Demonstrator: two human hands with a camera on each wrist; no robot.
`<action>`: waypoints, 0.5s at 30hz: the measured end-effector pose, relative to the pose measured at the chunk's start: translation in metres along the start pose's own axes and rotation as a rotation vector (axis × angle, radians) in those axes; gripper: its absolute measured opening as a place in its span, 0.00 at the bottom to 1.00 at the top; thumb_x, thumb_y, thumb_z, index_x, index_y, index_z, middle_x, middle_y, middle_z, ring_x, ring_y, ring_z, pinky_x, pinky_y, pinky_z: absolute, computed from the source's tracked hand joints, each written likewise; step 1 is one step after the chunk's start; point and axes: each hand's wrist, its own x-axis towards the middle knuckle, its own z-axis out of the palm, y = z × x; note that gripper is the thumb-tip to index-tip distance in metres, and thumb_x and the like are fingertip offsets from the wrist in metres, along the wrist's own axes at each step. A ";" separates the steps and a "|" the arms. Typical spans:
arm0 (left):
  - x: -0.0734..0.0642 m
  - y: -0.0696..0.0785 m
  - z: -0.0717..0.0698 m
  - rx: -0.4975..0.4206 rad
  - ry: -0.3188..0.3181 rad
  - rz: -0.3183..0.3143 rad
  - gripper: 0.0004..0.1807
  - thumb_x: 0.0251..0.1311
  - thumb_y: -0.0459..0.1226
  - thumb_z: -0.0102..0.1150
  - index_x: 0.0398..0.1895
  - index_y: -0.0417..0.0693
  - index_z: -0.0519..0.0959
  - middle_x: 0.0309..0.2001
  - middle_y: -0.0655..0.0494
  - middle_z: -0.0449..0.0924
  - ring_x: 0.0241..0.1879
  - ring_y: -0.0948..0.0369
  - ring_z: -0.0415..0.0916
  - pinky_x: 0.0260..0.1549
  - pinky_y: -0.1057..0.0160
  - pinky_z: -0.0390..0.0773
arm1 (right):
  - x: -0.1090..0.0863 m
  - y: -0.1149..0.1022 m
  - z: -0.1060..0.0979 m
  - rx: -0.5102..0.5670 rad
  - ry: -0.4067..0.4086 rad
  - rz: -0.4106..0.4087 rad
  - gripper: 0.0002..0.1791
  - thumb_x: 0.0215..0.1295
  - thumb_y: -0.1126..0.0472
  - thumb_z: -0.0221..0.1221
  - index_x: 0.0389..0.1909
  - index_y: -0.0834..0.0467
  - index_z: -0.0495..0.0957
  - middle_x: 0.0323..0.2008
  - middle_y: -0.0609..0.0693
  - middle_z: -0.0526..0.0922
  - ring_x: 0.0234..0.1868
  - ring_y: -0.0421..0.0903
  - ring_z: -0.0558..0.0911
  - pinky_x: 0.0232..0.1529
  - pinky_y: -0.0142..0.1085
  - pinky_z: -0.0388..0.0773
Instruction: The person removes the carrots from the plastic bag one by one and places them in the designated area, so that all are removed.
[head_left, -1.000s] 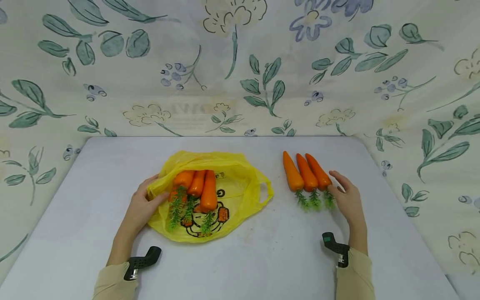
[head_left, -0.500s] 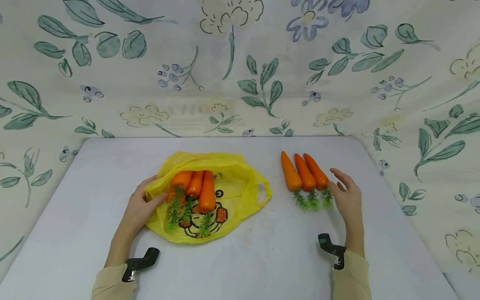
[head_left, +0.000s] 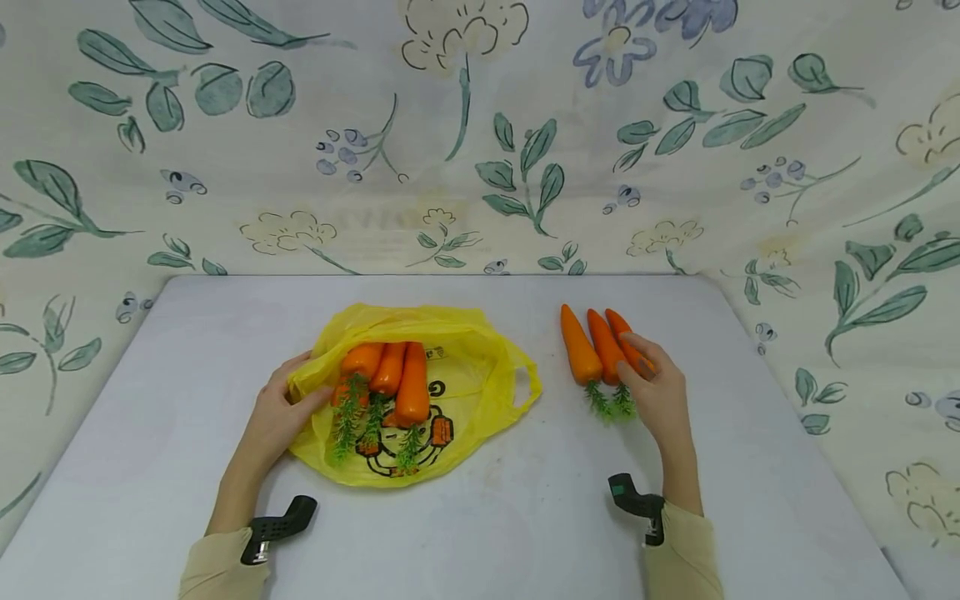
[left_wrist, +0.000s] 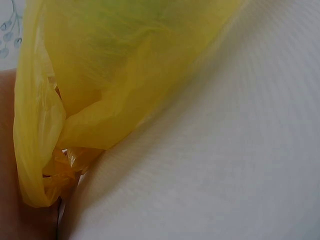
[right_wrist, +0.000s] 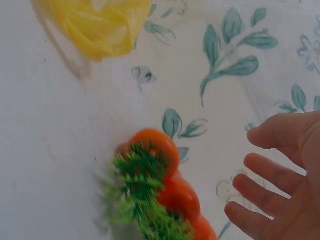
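White bench (head_left: 480, 542). Yellow plastic bag (head_left: 476, 408), mouth agape, near bench's far edge. Left hand (head_left: 277, 417), pinching bag's left rim. Right hand (head_left: 658, 396), fingers apart. Green-topped carrots (head_left: 581, 348): 3 toward far right corner, rightmost beneath right hand; other carrots (head_left: 413, 387) inside bag.

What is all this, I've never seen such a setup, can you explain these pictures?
There's no machine, just a person's bare left hand and right hand. The wide picture comes from the head; the two close ones, from the wrists. On the white table lies a yellow bag with carrots inside; three loose carrots lie to its right. The left hand holds the bag's edge. The right hand, fingers apart, is at the rightmost loose carrot but doesn't appear to grip it.
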 end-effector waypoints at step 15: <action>-0.002 0.001 0.000 -0.003 -0.007 -0.003 0.40 0.68 0.50 0.56 0.77 0.43 0.55 0.75 0.36 0.53 0.66 0.39 0.56 0.59 0.37 0.61 | -0.001 -0.013 0.028 -0.015 -0.053 -0.044 0.22 0.67 0.69 0.58 0.62 0.61 0.75 0.68 0.56 0.71 0.69 0.55 0.67 0.66 0.54 0.66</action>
